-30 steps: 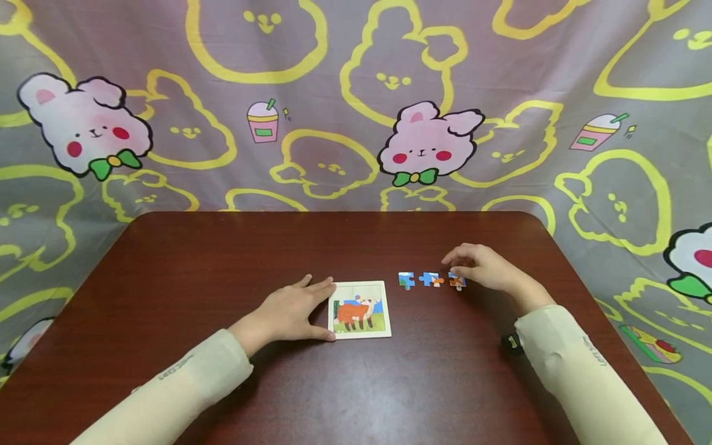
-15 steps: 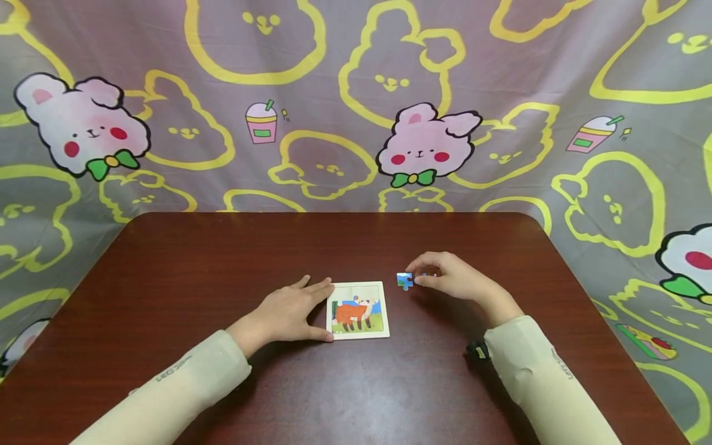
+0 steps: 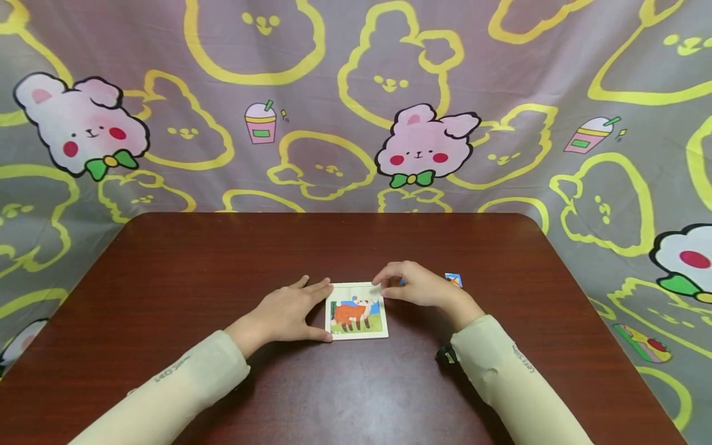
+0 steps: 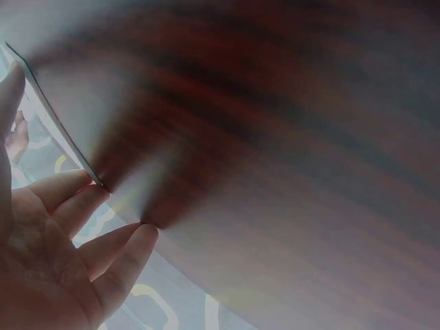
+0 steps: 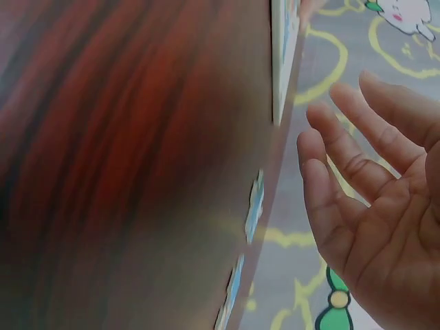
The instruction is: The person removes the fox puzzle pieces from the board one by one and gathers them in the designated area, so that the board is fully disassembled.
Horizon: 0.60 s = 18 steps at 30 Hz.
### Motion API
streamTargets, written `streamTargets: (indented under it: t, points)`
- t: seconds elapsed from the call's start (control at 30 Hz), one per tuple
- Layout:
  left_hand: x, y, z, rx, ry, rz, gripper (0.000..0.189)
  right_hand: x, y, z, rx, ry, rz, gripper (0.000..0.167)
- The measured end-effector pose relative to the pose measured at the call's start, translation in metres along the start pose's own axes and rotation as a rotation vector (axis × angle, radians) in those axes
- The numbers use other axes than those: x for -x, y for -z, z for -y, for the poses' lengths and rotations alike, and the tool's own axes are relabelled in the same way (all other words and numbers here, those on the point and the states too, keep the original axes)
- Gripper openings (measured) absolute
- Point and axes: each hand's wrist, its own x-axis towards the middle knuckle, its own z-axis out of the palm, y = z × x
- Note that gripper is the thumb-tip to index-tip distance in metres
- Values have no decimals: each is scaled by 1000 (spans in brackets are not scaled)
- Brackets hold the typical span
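A small square puzzle board (image 3: 356,337) with a pale frame lies on the table, its picture showing an orange animal on grass; the top strip of the picture area is bare. My left hand (image 3: 280,312) touches the board's left edge, thumb at the lower corner and straight fingers at the upper one. Over the board's upper right corner hovers my right hand (image 3: 414,284). Its fingers are loosely bent, with nothing between them in the right wrist view. Jigsaw pieces lie to the right: one blue and orange piece (image 3: 453,279), and another piece (image 5: 255,207) near the board.
The dark red-brown table (image 3: 222,247) extends around both hands. Behind it hangs a grey cloth (image 3: 311,111) printed with yellow outlines and rabbit faces. A dark band (image 3: 447,355) shows at the right wrist.
My right hand has moved left from the farthest jigsaw piece, past the others, to the board's upper right corner. The left hand has stayed at the board's left edge.
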Motion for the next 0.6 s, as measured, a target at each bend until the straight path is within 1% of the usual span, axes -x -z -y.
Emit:
streamTargets:
  t: [0.23, 0.43, 0.6]
  points:
    - [-1, -1, 1, 0, 1, 4, 99, -15, -9, 9, 12, 42, 36, 20]
    - [-1, -1, 2, 9, 0, 4, 99, -24, -16, 15, 6, 12, 86, 22]
    - [-1, -1, 1, 11, -3, 3, 99, -31, -21, 21, 10, 12, 122, 23]
